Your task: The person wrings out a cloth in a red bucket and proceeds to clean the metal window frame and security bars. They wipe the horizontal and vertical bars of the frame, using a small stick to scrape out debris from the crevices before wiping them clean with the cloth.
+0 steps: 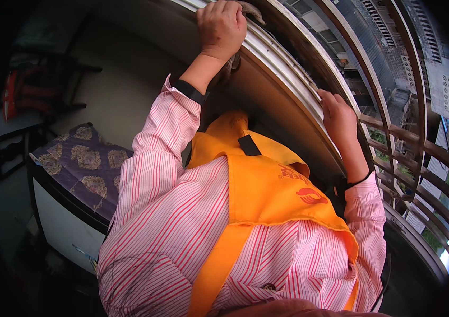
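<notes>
My left hand point(221, 29) is closed in a fist on a brown-grey cloth point(253, 12) at the white window track point(278, 59). Part of the cloth sticks out beyond my knuckles, and more hangs below my wrist on the inner side of the sill. Farther along the same track is my right hand point(339, 117), its fingers bent and their tips touching the rail. Whether it grips the rail or pinches something small is hidden. Below the track runs a brown wall panel point(287, 95). An orange apron point(276, 190) over my striped shirt hangs close to this panel.
Wooden window bars point(371, 63) stand just outside the track, with buildings beyond. At left is a white cabinet point(66, 222) covered by a purple patterned cloth point(85, 158). Dark chairs, one with red on it point(30, 89), stand farther back on the floor point(129, 75).
</notes>
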Available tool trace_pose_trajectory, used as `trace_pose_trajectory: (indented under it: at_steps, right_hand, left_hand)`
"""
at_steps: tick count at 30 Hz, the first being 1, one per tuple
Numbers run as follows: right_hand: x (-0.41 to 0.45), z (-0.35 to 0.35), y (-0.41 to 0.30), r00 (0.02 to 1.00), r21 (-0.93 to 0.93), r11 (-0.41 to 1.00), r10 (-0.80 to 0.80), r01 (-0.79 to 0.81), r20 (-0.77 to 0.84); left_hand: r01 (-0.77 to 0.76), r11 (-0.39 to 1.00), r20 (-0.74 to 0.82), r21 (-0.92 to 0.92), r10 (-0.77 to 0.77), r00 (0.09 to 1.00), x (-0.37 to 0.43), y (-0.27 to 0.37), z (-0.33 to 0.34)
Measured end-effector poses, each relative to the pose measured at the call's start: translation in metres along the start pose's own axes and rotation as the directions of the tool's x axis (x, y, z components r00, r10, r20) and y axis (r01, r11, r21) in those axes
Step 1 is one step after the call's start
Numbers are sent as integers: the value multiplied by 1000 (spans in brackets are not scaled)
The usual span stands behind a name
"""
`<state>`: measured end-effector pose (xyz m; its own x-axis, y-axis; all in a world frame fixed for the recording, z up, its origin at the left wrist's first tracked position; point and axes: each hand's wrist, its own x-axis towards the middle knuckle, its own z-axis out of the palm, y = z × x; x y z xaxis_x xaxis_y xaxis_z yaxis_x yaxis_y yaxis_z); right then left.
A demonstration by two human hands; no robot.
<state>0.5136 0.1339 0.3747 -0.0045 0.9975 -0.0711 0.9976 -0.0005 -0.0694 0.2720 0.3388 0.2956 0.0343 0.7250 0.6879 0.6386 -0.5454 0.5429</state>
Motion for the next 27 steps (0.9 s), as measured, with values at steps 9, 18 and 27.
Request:
trace_pose_trajectory:
  at_steps: [9,18,27]
  right_hand:
    - [50,-2,-33,995,86,992,-97,96,4]
    - [40,-2,-31,994,172,981,-75,87,-74]
    - [-23,0,-28,971,481,859,231,-174,-61]
  left_hand:
    - [-140,987,-97,-75,133,986,-14,-24,18]
    - [-12,999,-286,-50,-3,958,-29,-42,35]
    - [9,978,-168,209,26,985,-36,-2,8]
